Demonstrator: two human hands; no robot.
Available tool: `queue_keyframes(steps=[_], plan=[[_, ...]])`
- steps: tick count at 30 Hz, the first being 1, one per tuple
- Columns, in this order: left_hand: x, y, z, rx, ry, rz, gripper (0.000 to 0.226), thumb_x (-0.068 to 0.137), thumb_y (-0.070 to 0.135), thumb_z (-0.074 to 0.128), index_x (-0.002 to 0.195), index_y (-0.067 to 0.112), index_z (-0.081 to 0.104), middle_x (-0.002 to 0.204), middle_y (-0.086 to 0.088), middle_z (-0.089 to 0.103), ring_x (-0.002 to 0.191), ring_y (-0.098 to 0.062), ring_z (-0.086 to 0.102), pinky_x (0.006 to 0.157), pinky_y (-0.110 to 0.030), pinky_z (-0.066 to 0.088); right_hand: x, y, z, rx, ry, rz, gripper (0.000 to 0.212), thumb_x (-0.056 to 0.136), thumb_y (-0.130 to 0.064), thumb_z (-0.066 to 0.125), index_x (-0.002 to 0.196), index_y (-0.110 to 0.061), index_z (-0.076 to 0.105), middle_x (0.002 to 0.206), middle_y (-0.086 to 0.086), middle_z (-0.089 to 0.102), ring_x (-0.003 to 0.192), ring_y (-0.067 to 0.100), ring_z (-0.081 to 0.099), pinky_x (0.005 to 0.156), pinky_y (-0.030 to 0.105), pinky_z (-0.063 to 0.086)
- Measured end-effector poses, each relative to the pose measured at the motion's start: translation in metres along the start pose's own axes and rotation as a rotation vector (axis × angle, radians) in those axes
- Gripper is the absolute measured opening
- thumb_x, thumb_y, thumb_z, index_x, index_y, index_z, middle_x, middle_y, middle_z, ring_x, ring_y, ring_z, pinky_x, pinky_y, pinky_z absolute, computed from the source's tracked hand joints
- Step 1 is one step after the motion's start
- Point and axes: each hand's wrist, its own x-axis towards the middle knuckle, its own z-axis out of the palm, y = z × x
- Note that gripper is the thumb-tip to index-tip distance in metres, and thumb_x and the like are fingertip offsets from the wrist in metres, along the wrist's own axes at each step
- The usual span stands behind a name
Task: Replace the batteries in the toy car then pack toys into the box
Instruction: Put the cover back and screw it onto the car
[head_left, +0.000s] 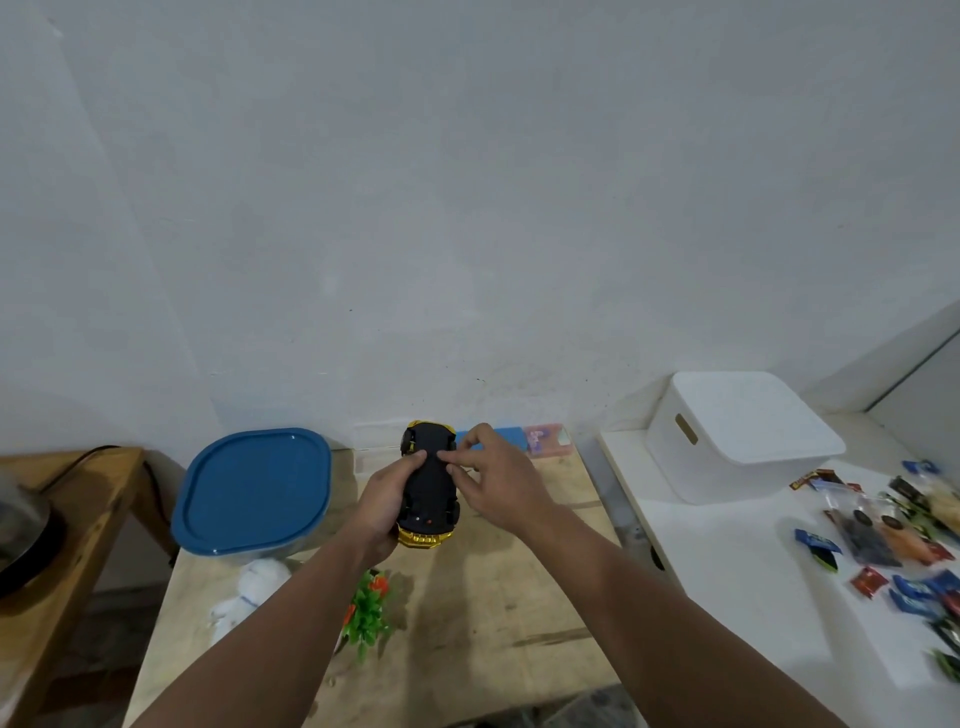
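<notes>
Hands work above the table (467, 623): left hand (382, 506) grips the upturned car (430, 486) steady so right hand's (493, 480) fingertips can pinch at its underside.

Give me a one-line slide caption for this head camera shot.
Left hand grips an upturned yellow toy car above a wooden table while right hand fingers its black underside.

Plain pale grey wall (467, 182), dimly lit. Light wooden table (493, 623) against it; darker wooden side table (78, 519) left, white counter (727, 571) right.
</notes>
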Motion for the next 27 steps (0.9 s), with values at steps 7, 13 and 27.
queue_keyframes(steps=[7, 13, 27], plan=[[0.01, -0.014, 0.001, 0.016, -0.009, 0.014, 0.028, 0.1, 0.024, 0.068, 0.124, 0.012, 0.074, 0.113, -0.025, 0.076, 0.094, -0.038, 0.077, 0.076, -0.042, 0.063, -0.008, 0.013, 0.004, -0.017, -0.045, -0.01, 0.031, 0.097, -0.034, 0.061, 0.127, -0.028, 0.069, 0.106, -0.003, 0.057, 0.085, 0.015, 0.059, 0.074, 0.039, 0.051], [0.026, -0.015, 0.01, 0.006, 0.029, 0.021, 0.02, 0.098, 0.02, 0.069, 0.116, 0.015, 0.078, 0.105, -0.019, 0.079, 0.085, -0.031, 0.077, 0.066, -0.037, 0.062, -0.011, 0.036, 0.004, 0.298, -0.087, 0.11, 0.053, 0.08, -0.052, 0.076, 0.13, -0.039, 0.064, 0.104, -0.014, 0.051, 0.083, 0.007, 0.056, 0.076, 0.026, 0.052], [0.088, -0.052, 0.039, -0.034, 0.148, -0.101, 0.028, 0.103, 0.025, 0.061, 0.126, 0.013, 0.072, 0.114, -0.019, 0.078, 0.091, -0.032, 0.078, 0.067, -0.037, 0.062, 0.006, 0.113, 0.025, 0.236, -0.219, 0.177, 0.045, 0.091, -0.048, 0.066, 0.134, -0.035, 0.062, 0.105, -0.008, 0.052, 0.08, 0.012, 0.058, 0.078, 0.036, 0.053]])
